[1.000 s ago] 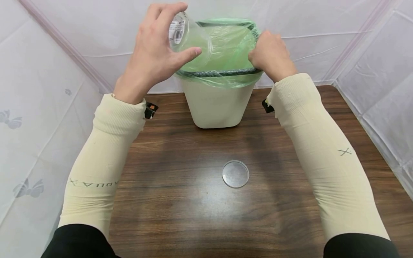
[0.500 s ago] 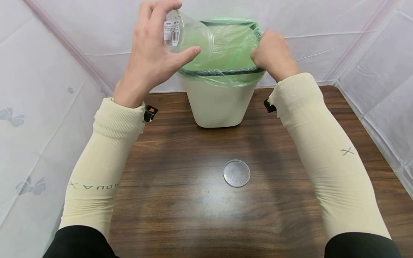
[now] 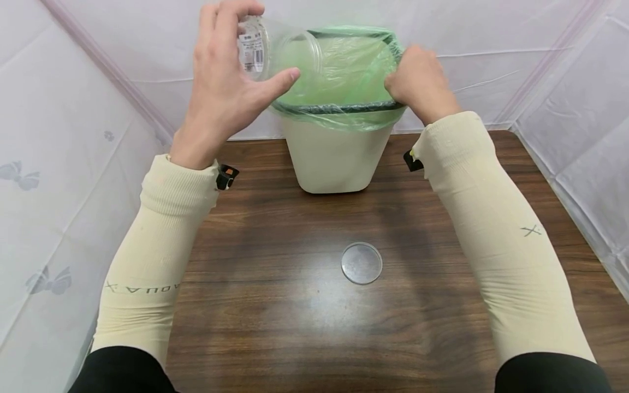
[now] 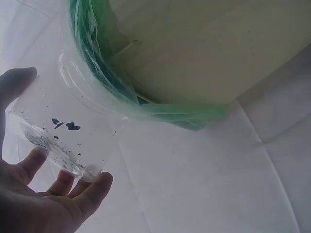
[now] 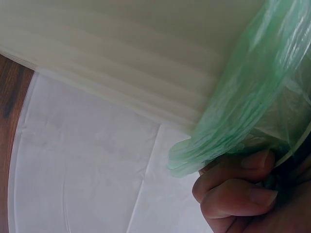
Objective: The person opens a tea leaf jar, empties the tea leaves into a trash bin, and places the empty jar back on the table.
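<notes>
My left hand (image 3: 221, 82) holds a clear plastic jar (image 3: 275, 49) on its side, thumb on the near side and fingers round its base. The jar bears a white barcode label (image 3: 252, 52), and its mouth points right, over the bin's left edge. Small dark flakes (image 4: 73, 126) show in the jar in the left wrist view. My right hand (image 3: 417, 82) grips the right rim of a cream waste bin (image 3: 339, 158), fingers curled over the rim and its green bag (image 3: 354, 65). Part of the bin's rim is hidden by that hand.
A round clear lid (image 3: 361, 263) lies flat on the brown wooden table (image 3: 275, 305), in front of the bin. White plastic sheeting (image 3: 501, 33) hangs behind the bin and on both sides of the table.
My left hand has drawn the jar slightly to the left, and the jar now lies closer to level. My right hand keeps its grip on the bin's rim.
</notes>
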`<state>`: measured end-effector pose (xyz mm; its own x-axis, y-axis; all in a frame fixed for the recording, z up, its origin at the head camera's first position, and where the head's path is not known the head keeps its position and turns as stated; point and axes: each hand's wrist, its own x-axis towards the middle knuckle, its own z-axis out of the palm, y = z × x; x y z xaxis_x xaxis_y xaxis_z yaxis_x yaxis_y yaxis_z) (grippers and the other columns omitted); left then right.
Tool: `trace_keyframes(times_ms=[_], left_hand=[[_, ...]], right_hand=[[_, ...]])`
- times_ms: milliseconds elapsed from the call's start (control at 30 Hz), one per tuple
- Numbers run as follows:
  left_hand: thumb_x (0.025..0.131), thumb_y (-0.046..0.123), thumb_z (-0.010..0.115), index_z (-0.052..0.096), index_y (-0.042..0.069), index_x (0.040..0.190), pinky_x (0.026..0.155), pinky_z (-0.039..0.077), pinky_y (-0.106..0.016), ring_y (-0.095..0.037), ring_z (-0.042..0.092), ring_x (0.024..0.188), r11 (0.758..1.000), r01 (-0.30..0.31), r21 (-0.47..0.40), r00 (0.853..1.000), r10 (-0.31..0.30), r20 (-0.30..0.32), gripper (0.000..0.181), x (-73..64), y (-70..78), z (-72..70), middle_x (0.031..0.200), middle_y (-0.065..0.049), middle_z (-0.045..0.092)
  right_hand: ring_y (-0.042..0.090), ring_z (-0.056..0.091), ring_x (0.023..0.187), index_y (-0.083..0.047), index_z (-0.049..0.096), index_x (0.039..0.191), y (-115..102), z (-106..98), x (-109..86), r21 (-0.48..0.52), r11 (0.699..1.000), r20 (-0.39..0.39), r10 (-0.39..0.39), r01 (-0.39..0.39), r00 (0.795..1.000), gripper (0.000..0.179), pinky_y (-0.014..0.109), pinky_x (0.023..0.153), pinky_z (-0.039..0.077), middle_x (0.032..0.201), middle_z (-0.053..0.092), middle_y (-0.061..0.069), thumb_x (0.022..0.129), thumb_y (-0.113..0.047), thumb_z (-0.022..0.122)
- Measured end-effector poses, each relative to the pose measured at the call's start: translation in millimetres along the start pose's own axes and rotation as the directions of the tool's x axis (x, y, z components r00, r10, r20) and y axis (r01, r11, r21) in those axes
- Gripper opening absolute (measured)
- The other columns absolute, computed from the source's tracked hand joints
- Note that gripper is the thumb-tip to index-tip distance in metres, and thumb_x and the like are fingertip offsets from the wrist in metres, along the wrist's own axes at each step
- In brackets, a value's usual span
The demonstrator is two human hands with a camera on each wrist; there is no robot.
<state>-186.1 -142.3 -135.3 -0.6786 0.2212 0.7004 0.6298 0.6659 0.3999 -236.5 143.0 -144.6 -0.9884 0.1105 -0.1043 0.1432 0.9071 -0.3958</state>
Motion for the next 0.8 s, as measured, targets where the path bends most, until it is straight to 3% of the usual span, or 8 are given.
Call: trace_keyframes(times_ms=[233, 533, 700, 800], left_hand=[[0.076, 0.039, 0.084, 0.056, 0.008, 0.133, 0.101, 0.034, -0.023, -0.012, 0.046, 0.119, 1.0, -0.03, 0.001, 0.999, 0.03, -0.017, 0.071, -3.0, -1.0, 1.5, 0.128, -0.003, 0.048], [0.077, 0.042, 0.083, 0.056, 0.011, 0.133, 0.095, 0.037, -0.025, -0.015, 0.049, 0.117, 1.0, -0.002, 0.008, 1.0, 0.002, -0.019, 0.07, -7.2, -0.6, -0.4, 0.128, -0.002, 0.048], [0.076, 0.041, 0.084, 0.056, 0.013, 0.134, 0.092, 0.037, -0.025, -0.014, 0.048, 0.114, 1.0, 0.018, 0.004, 0.999, -0.018, -0.029, 0.07, -8.7, 0.9, -1.1, 0.127, -0.001, 0.048], [0.075, 0.041, 0.085, 0.056, 0.013, 0.134, 0.09, 0.038, -0.024, -0.012, 0.047, 0.111, 0.999, 0.035, -0.005, 0.999, -0.035, -0.041, 0.071, -9.8, 2.0, -1.2, 0.126, 0.001, 0.048]], right_hand=[[0.029, 0.042, 0.08, -0.011, 0.04, 0.082, 5, 0, -0.3, 0.026, 1.0, -0.006, -0.012, 0.012, 1.0, 0.007, 0.04, 0.066, 0.043, 0.092, 0.042, 0.011, 0.088, -0.011, 0.044], [0.029, 0.042, 0.075, -0.01, 0.039, 0.079, 8, 1, -0.4, 0.049, 0.998, 0.001, -0.038, 0.038, 0.999, 0.006, 0.039, 0.062, 0.042, 0.088, 0.042, 0.012, 0.085, -0.01, 0.042], [0.024, 0.051, 0.059, -0.011, 0.041, 0.084, 10, 0, 2.2, 0.107, 0.994, 0.023, -0.026, 0.024, 0.999, 0.003, 0.034, 0.053, 0.049, 0.091, 0.047, 0.012, 0.087, -0.012, 0.039], [0.018, 0.048, 0.047, -0.011, 0.041, 0.091, 13, -1, 3.1, 0.192, 0.981, 0.048, -0.02, 0.011, 0.999, 0.007, 0.033, 0.048, 0.048, 0.081, 0.045, 0.009, 0.089, -0.013, 0.035]])
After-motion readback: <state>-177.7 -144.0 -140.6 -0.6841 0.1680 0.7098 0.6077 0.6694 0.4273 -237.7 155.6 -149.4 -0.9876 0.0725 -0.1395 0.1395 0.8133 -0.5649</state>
